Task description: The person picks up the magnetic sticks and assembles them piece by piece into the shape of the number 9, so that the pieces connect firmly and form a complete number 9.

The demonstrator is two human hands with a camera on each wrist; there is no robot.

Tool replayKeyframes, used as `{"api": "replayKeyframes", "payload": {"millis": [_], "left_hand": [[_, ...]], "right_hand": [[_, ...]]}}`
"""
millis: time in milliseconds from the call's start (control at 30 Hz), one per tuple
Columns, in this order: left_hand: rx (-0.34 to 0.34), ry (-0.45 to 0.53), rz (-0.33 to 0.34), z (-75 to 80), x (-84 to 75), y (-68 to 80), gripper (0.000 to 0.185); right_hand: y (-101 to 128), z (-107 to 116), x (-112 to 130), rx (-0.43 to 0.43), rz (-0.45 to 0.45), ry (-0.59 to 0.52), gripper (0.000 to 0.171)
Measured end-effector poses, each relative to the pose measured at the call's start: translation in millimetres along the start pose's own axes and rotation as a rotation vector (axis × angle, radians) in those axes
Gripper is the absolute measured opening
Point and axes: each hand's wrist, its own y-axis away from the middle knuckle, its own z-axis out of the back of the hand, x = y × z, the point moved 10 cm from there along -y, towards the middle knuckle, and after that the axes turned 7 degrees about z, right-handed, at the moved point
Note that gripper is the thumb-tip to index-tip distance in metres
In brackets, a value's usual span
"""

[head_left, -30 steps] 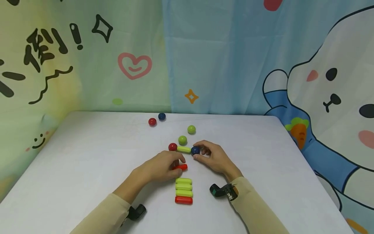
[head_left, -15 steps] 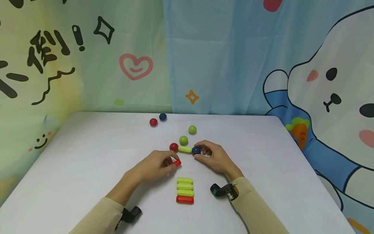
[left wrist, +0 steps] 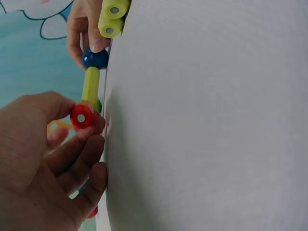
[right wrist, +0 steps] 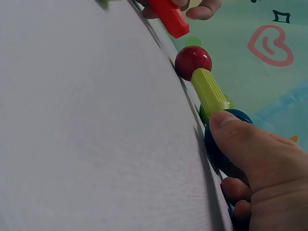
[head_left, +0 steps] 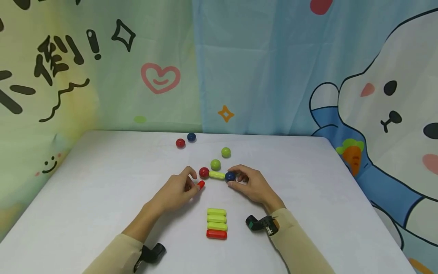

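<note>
My left hand [head_left: 175,192] pinches a short red magnetic rod [head_left: 201,185] between thumb and fingers, just in front of a red ball [head_left: 203,172]. A pale metal disc shows in the end of the red rod [left wrist: 82,117] in the left wrist view. From the red ball, a ribbed yellow-green rod [head_left: 217,175] runs to a dark blue ball [head_left: 230,176], all in one line. My right hand [head_left: 252,185] holds that blue ball by thumb and fingers. In the right wrist view, the red rod [right wrist: 169,18] hangs a short gap from the red ball [right wrist: 193,62].
Two green balls [head_left: 215,164] lie just behind the joined pieces. Farther back are another red ball [head_left: 180,143] and another blue ball [head_left: 191,137] near the table's far edge. Nearer me, several yellow-green rods [head_left: 216,219] lie side by side with a red rod [head_left: 216,234].
My left hand has moved left and away from me with the red rod, which has turned from lying crosswise to pointing toward the red ball. My right hand stays on the blue ball.
</note>
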Motion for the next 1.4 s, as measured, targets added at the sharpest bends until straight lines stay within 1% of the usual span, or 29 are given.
{"api": "replayKeyframes", "payload": {"millis": [200, 467, 667, 900, 1033, 1167, 1400], "left_hand": [[-0.07, 0.006, 0.038, 6.2, 4.1, 0.1, 0.023], [-0.084, -0.011, 0.059, 0.6, 3.4, -1.4, 0.024], [-0.1, -0.036, 0.07, -3.2, 1.6, -2.0, 0.022], [-0.089, -0.053, 0.068, -8.9, -1.8, -4.8, 0.02], [-0.084, -0.082, 0.064, -13.1, -3.2, -6.8, 0.021], [-0.081, -0.111, 0.07, -15.6, -4.3, -8.1, 0.024], [-0.072, -0.131, 0.09, -19.5, -5.1, -9.9, 0.03]], "right_hand": [[0.1, -1.7, 1.5, 0.008, 0.015, -0.012, 0.034], [1.1, -4.6, -2.4, 0.018, -0.014, -0.015, 0.034], [0.6, -4.7, -2.1, 0.033, -0.017, -0.022, 0.035], [-0.7, 0.3, 1.8, 0.023, 0.028, -0.021, 0.037], [-2.4, 0.9, 2.2, 0.021, 0.048, -0.018, 0.038], [-2.5, 0.8, 1.9, 0.023, 0.05, -0.019, 0.038], [-1.8, 0.5, 0.1, 0.02, 0.033, -0.025, 0.038]]}}
